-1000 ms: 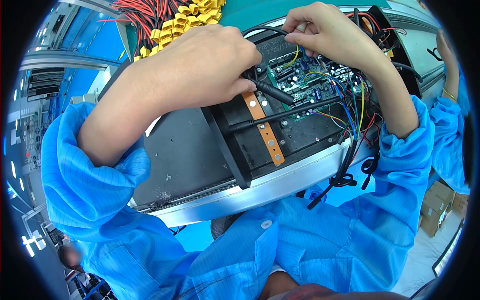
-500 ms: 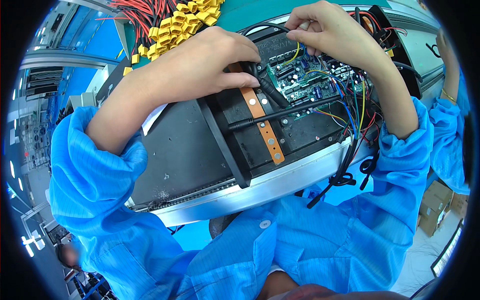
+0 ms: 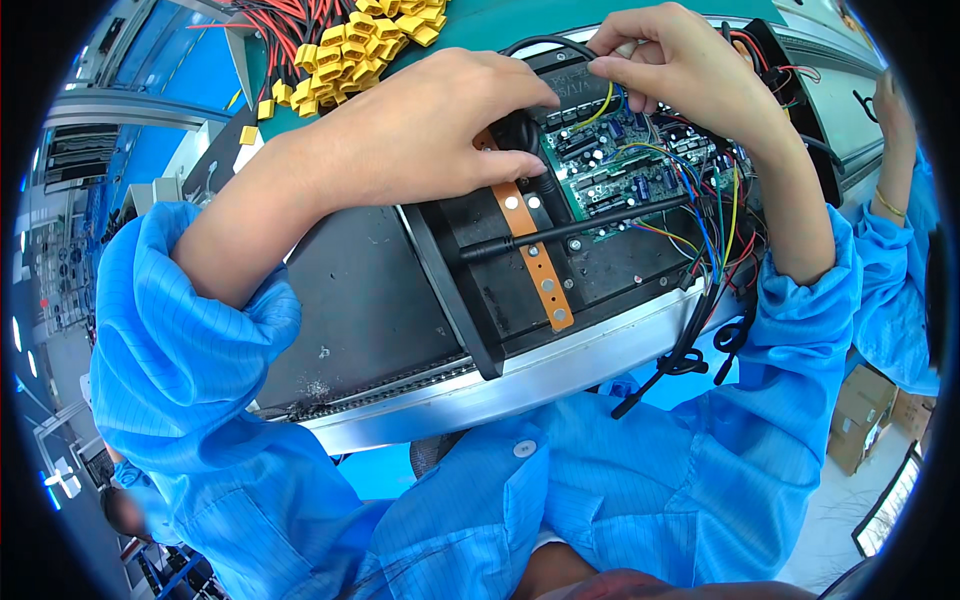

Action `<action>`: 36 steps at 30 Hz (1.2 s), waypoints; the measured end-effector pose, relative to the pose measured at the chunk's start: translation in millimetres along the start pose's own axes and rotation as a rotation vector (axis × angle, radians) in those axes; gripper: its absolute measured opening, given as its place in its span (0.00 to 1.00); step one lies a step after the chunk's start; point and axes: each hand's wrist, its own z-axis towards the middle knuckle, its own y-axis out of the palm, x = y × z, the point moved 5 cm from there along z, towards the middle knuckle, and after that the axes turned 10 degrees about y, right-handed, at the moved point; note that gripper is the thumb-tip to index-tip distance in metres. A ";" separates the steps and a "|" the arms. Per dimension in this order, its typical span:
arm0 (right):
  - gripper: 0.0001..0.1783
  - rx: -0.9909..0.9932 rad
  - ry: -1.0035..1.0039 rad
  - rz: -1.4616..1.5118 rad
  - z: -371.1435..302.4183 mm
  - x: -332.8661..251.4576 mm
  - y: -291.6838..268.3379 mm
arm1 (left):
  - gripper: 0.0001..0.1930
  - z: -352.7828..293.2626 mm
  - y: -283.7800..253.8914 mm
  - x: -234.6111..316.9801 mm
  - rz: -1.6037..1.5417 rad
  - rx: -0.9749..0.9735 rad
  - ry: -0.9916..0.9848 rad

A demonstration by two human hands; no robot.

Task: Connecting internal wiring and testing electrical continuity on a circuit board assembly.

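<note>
On black cable (image 3: 552, 39), right hand (image 3: 668, 62)

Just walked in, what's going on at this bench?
A person is working by hand on an open black unit with a circuit board inside. The right hand pinches a thin black cable above the board's far edge. The left hand is curved around a thick black lead left of the board; whether it grips is unclear. An orange strip sits in the unit, and yellow connectors are piled beyond the left hand.
</note>
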 end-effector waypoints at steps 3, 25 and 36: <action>0.08 -0.028 -0.006 -0.016 -0.4 -1.4 -1.0 | 0.14 -1.9 1.3 -3.3 -0.008 0.052 0.033; 0.10 0.461 -0.245 0.209 -74.7 39.3 -55.6 | 0.06 2.9 -5.1 -3.9 -0.021 0.224 -0.098; 0.13 0.888 -0.027 0.141 -126.8 117.6 -69.9 | 0.06 -34.1 -9.5 6.1 -0.093 0.280 -0.347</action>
